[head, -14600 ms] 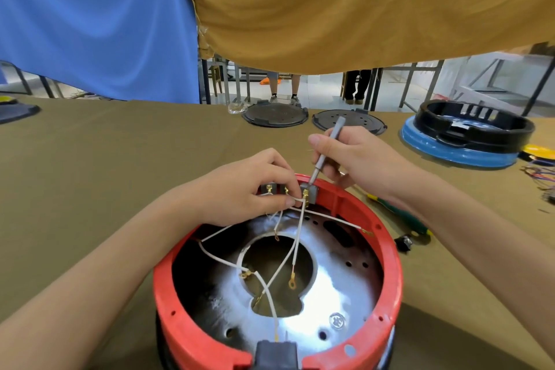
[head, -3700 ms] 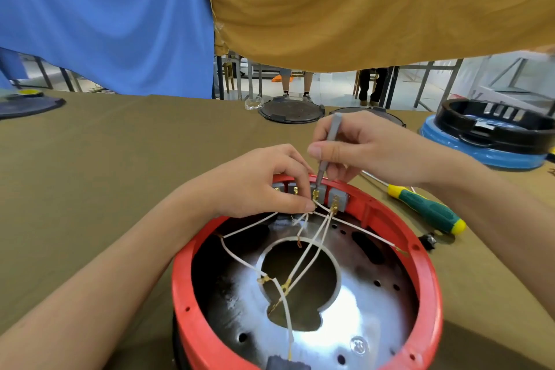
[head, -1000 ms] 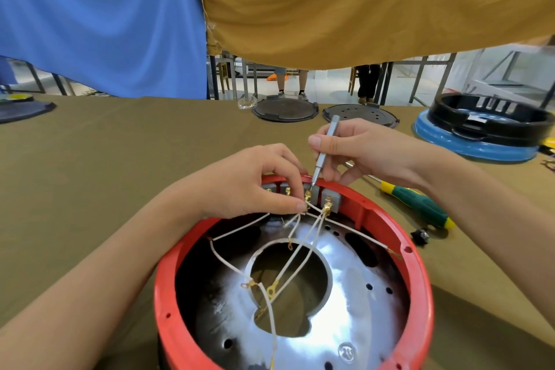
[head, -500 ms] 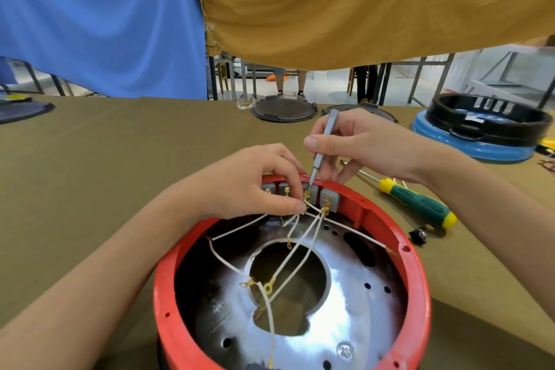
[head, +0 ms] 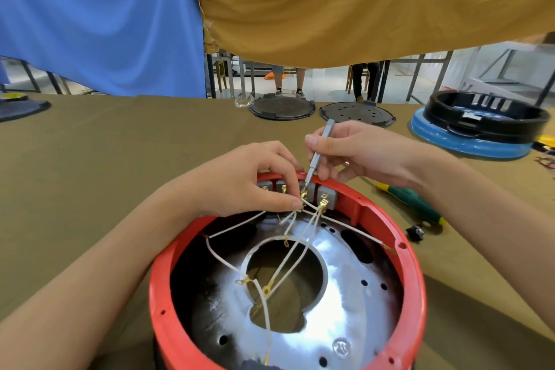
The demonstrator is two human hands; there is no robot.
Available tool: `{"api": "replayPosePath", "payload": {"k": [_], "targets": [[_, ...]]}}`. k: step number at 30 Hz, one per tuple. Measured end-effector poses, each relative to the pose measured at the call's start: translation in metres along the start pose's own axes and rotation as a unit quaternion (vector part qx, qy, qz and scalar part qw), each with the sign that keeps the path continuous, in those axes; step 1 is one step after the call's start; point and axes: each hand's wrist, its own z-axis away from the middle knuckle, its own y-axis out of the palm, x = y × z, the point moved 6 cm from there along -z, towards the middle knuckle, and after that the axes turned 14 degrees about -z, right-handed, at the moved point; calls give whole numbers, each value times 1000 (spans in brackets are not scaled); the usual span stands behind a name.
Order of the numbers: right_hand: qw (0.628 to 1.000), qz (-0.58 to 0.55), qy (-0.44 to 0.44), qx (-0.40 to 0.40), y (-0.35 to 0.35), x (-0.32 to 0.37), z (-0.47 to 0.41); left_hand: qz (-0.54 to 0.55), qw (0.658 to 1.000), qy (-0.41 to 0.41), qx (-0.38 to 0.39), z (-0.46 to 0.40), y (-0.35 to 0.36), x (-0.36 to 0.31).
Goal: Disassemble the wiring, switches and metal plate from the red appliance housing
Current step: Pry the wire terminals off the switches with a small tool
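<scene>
The red appliance housing (head: 416,279) stands open side up on the table in front of me. A shiny metal plate (head: 339,303) with a round hole lies inside it. White wires (head: 295,252) with brass terminals run across the plate to grey switches (head: 327,200) on the far rim. My left hand (head: 240,183) pinches a wire terminal at the switches. My right hand (head: 357,153) grips a thin grey metal tool (head: 315,156), its tip on a brass terminal beside my left fingertips.
A green and yellow screwdriver (head: 411,203) and a small black part (head: 416,231) lie right of the housing. Two black round lids (head: 282,106) sit at the table's far edge. A blue and black housing (head: 480,126) stands far right.
Both hands stay at the switches. My right hand and the tool have shifted slightly, with the tip still on the terminal; the wires look much the same.
</scene>
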Motion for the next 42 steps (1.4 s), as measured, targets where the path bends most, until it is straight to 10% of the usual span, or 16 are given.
{"api": "replayPosePath", "payload": {"k": [42], "targets": [[987,129,-98,-6,7,31,10,-27,993,103,-40,0,-3,-12]]}}
